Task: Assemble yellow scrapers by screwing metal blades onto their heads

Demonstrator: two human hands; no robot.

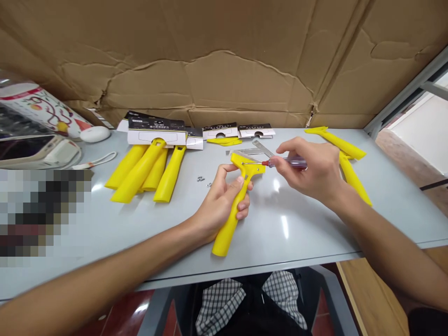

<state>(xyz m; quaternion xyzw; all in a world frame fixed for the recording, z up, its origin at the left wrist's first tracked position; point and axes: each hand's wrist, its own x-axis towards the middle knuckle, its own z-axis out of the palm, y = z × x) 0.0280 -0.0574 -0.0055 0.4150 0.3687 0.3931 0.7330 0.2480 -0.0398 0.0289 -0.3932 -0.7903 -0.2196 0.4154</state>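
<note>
My left hand (222, 200) is wrapped around the neck of a yellow scraper (227, 231), its head tilted up and away from me. In my right hand (317, 170) is a screwdriver (297, 162) with a clear purplish handle and a red collar. Its thin shaft lies across the scraper head, the tip at or near the small screw on the left; exact contact is hard to make out. Just behind the head lie flat metal strips (262, 148), partly hidden by it. Small screws (200, 178) rest on the table left of the scraper.
Several yellow scrapers (138, 175) with black-and-white cards (156, 128) lie at the left back. More yellow handles (354, 179) are at the right. A white mouse (95, 134) and a phone-like device (38, 151) sit far left. Cardboard (217, 84) walls the table's back edge.
</note>
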